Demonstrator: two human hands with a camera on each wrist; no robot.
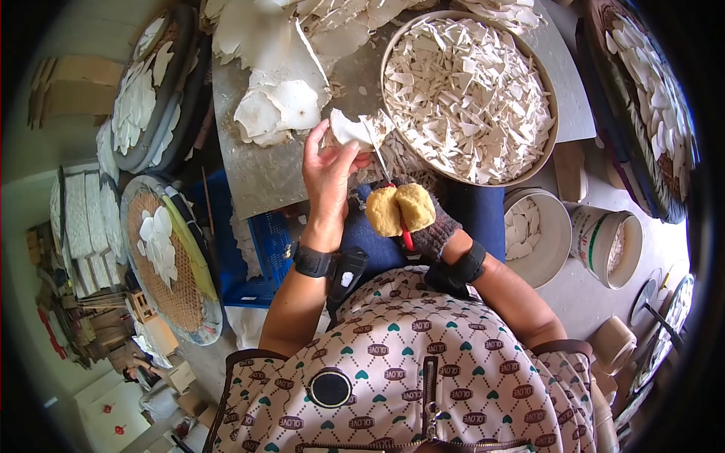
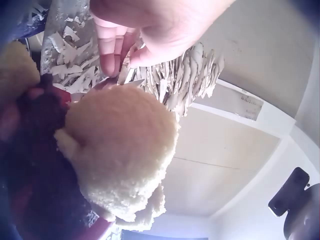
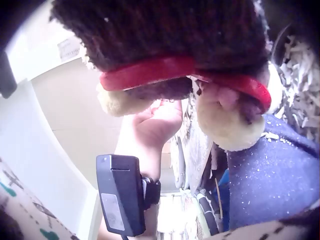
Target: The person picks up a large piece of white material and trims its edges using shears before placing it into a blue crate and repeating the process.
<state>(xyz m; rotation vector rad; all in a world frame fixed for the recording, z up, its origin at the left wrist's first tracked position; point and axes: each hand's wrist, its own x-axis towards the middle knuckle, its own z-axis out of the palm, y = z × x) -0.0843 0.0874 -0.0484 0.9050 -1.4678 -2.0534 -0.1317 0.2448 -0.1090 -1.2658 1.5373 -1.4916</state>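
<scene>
My bare left hand (image 1: 326, 170) pinches a thin, off-white curved piece (image 1: 349, 130) between thumb and fingers, over the table's near edge. In a dark knitted glove, my right hand (image 1: 442, 232) grips scissors with red handles (image 3: 150, 70). Thick yellow foam padding (image 1: 400, 210) wraps those handles. The metal scissor blades (image 1: 379, 155) point up at the right side of the piece, overlapping it in the head view. In the left wrist view the foam padding (image 2: 125, 145) hides much of the scissors and gloved hand.
A wide round basin (image 1: 555, 113) full of cut white strips stands at the right on the metal table (image 1: 260, 185). Larger white sheets (image 1: 279, 109) lie at the table's left. Two buckets (image 1: 563, 245) (image 1: 634, 249) stand lower right; a blue crate (image 1: 260, 260) is at left.
</scene>
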